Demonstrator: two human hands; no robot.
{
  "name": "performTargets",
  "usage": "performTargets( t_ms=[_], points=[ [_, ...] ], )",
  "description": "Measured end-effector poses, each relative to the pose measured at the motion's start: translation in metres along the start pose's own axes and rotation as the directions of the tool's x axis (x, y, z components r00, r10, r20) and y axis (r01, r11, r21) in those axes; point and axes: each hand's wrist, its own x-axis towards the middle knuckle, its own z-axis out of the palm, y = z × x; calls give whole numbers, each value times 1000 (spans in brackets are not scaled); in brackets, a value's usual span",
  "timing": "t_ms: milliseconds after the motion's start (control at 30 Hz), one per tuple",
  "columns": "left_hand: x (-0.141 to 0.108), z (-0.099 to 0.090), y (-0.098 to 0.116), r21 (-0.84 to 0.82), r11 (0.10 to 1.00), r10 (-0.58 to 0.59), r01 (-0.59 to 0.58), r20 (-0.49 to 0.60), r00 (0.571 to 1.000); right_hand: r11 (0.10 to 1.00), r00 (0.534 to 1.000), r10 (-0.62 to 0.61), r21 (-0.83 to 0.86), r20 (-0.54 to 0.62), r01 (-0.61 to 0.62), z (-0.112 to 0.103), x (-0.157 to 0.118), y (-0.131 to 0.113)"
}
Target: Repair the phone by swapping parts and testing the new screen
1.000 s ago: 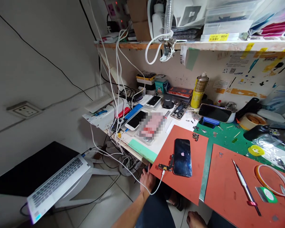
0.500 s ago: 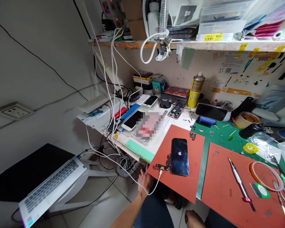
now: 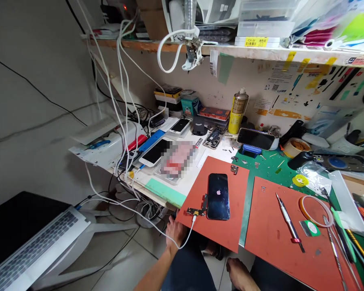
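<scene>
Below the bench's front edge, my left hand [image 3: 175,232] has its fingers curled; something dark is at the fingertips, but I cannot make it out. A white cable [image 3: 183,245] passes in front of this hand. It plugs into a small flex connector board [image 3: 196,211] beside a black phone [image 3: 218,197] with a lit apple logo. Both lie on an orange-red mat [image 3: 230,235], with a small metal part [image 3: 234,169] near its far edge. My right hand is not recognisable; a bare limb [image 3: 240,275] low between the legs looks like a foot.
A second orange-red mat [image 3: 265,226] carries a screwdriver [image 3: 289,221], a tape roll [image 3: 301,212] and tweezers [image 3: 336,254]. Behind are an opened phone [image 3: 214,137], a white phone [image 3: 155,152] and a spray can [image 3: 238,110]. Cables hang left, above an open laptop [image 3: 42,250].
The view has swung to the right, so everything sits further left and more of the tools and tray at right shows. My left hand stays under the bench edge; the phone lies as before.
</scene>
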Motion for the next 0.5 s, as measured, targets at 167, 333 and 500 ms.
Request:
performTargets(
  t_ms=[167,333,500],
  points=[
    [0,-2,-1,-5,1000,21,-21,37,999,1000,1000,11,-27,-7,-11,-1,-3,-2],
    [0,-3,-1,-6,1000,26,-26,44,999,999,1000,1,-35,-17,-2,-4,-3,-3],
    [0,-1,0,-4,999,33,-33,39,999,999,1000,-4,-40,-21,3,-5,-4,-5]
  ],
)
